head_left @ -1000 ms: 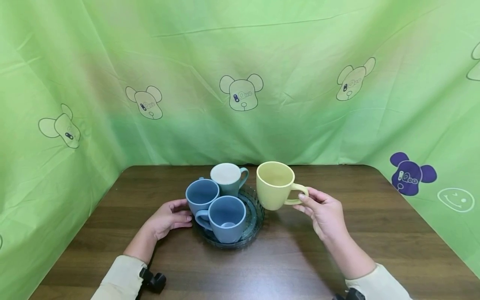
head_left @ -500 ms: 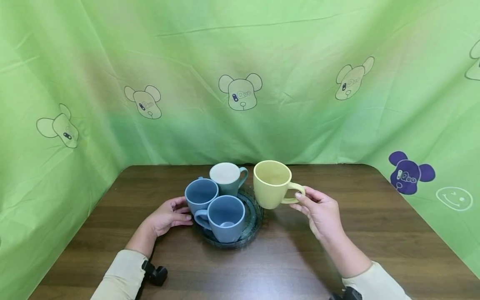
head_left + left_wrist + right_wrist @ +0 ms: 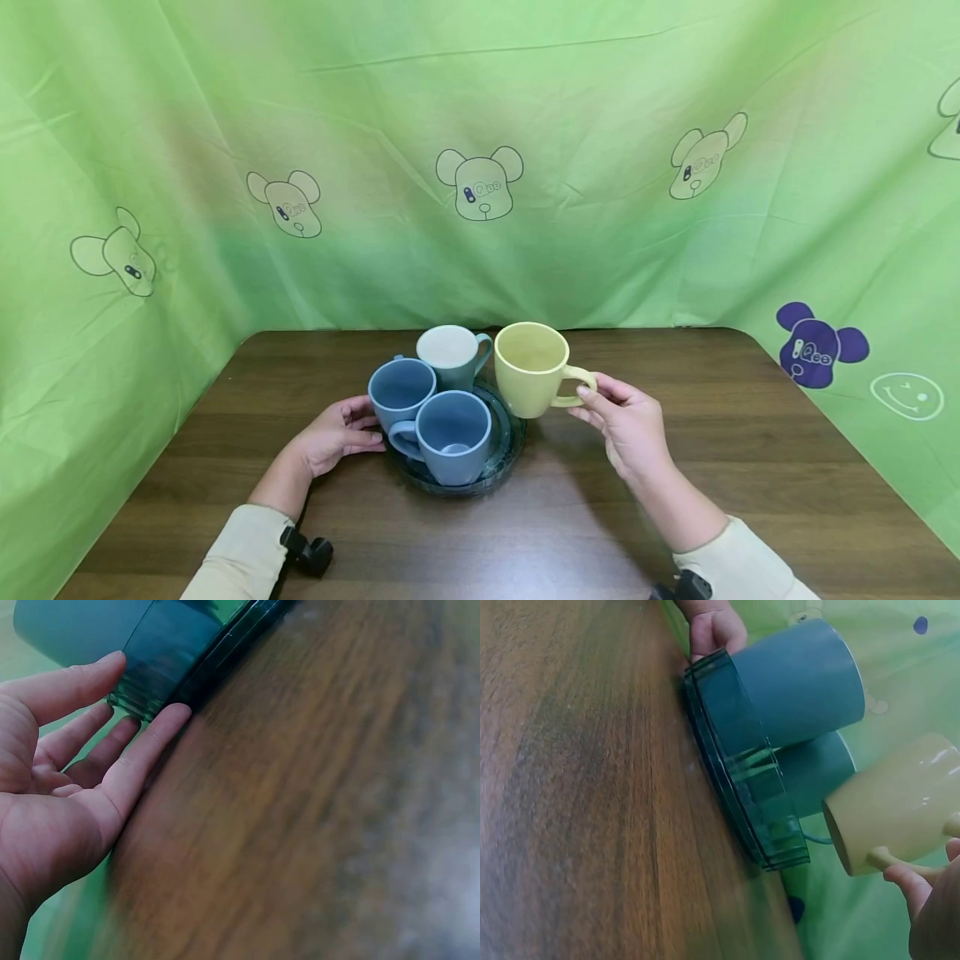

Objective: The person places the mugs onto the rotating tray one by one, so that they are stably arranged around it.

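Note:
A translucent dark green round tray (image 3: 508,446) bears three upright mugs. One blue mug (image 3: 453,442) stands at the front, another blue mug (image 3: 401,392) at the left, and a green mug (image 3: 459,375) with a white inside at the back. My right hand (image 3: 630,425) pinches the handle of a yellow mug (image 3: 528,379). In the right wrist view the yellow mug (image 3: 892,802) hangs raised, its base above the tray's right rim. At the tray's left side my left hand (image 3: 337,437) touches the wall with extended fingers (image 3: 150,746), its thumb spread from them.
The tray stands on a brown wooden table (image 3: 720,433). A green curtain (image 3: 480,267) with printed bear heads hangs behind and along both sides. Each wrist wears a black camera, such as the left wrist camera (image 3: 311,554).
My right hand has moved left with the yellow mug, bringing it over the tray's right part, close to the green mug. The left hand and the other mugs have stayed nearly still.

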`<state>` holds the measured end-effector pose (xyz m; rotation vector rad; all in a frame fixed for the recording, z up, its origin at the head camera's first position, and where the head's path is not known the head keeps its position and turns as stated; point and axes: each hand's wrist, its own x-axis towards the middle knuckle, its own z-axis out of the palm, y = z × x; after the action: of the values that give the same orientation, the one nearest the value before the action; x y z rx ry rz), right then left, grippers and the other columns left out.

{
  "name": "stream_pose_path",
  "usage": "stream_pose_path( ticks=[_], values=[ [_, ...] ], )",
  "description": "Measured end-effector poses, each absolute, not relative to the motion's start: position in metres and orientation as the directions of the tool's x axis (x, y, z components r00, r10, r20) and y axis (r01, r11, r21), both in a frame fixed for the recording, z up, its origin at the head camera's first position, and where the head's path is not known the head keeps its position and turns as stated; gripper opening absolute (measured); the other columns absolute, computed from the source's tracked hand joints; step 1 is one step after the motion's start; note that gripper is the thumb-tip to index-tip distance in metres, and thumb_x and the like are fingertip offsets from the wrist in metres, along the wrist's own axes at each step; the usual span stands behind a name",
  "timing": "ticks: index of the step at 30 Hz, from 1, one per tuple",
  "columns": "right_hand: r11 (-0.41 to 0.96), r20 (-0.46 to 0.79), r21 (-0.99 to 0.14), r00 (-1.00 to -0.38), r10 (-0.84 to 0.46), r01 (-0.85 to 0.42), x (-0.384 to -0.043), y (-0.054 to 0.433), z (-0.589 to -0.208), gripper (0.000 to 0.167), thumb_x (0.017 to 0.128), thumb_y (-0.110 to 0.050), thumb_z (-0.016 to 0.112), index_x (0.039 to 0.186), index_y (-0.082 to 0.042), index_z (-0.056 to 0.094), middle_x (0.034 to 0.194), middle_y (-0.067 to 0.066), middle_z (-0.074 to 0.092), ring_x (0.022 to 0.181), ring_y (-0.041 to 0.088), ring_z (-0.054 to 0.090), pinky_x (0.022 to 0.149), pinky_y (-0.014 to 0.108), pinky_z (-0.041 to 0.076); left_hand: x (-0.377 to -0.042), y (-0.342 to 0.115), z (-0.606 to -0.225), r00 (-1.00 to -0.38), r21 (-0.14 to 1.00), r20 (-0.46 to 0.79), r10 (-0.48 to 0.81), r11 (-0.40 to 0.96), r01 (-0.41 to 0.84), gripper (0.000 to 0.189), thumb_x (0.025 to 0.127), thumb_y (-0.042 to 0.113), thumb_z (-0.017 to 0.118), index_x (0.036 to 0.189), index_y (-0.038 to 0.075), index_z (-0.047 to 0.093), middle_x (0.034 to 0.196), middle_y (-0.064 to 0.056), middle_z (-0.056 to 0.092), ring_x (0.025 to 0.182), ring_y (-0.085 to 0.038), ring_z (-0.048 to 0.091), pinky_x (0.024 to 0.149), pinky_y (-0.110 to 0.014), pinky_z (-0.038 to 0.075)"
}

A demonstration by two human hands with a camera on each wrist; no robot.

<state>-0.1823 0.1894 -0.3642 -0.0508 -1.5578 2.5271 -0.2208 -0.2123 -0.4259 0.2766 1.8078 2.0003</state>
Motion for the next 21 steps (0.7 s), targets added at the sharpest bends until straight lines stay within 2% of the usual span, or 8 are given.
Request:
stream_pose_path(
  ticks=[8, 15, 21],
  values=[
    [-0.433, 0.047, -0.894, -0.985, 0.165, -0.115, -0.185, 0.181, -0.365, 0.031, 0.084, 0.017, 0.064, 0.084, -0.012, 0.077, 0.083, 0.004, 0.067, 0.075, 0.011, 0.066, 0.074, 0.037, 0.059, -0.216, -0.210, -0.422, -0.899, 0.982, -0.162, 0.408, -0.024, -0.188, 0.072, 0.082, -0.011, 0.069, 0.143, -0.010, 0.031, 0.140, -0.024, 0.042, 0.123, -0.030, 0.048, 0.090, -0.045, 0.053],
    [-0.422, 0.018, -0.902, -0.986, 0.167, -0.088, -0.188, 0.175, -0.368, 0.034, 0.085, 0.017, 0.062, 0.082, -0.014, 0.076, 0.082, 0.003, 0.066, 0.074, 0.011, 0.066, 0.074, 0.037, 0.059, -0.213, -0.208, -0.419, -0.906, 0.985, -0.171, 0.387, 0.060, -0.160, 0.077, 0.079, -0.007, 0.075, 0.144, -0.008, 0.034, 0.133, -0.019, 0.048, 0.123, -0.032, 0.047, 0.091, -0.037, 0.053],
    [-0.420, 0.003, -0.904, -0.985, 0.175, -0.077, -0.191, 0.170, -0.370, 0.038, 0.086, 0.017, 0.060, 0.081, -0.016, 0.076, 0.081, 0.002, 0.066, 0.074, 0.011, 0.067, 0.075, 0.037, 0.059, -0.212, -0.207, -0.420, -0.909, 0.986, -0.167, 0.382, 0.066, -0.153, 0.076, 0.078, -0.007, 0.076, 0.142, -0.008, 0.036, 0.127, -0.015, 0.051, 0.117, -0.028, 0.051, 0.089, -0.036, 0.054]
  ],
)
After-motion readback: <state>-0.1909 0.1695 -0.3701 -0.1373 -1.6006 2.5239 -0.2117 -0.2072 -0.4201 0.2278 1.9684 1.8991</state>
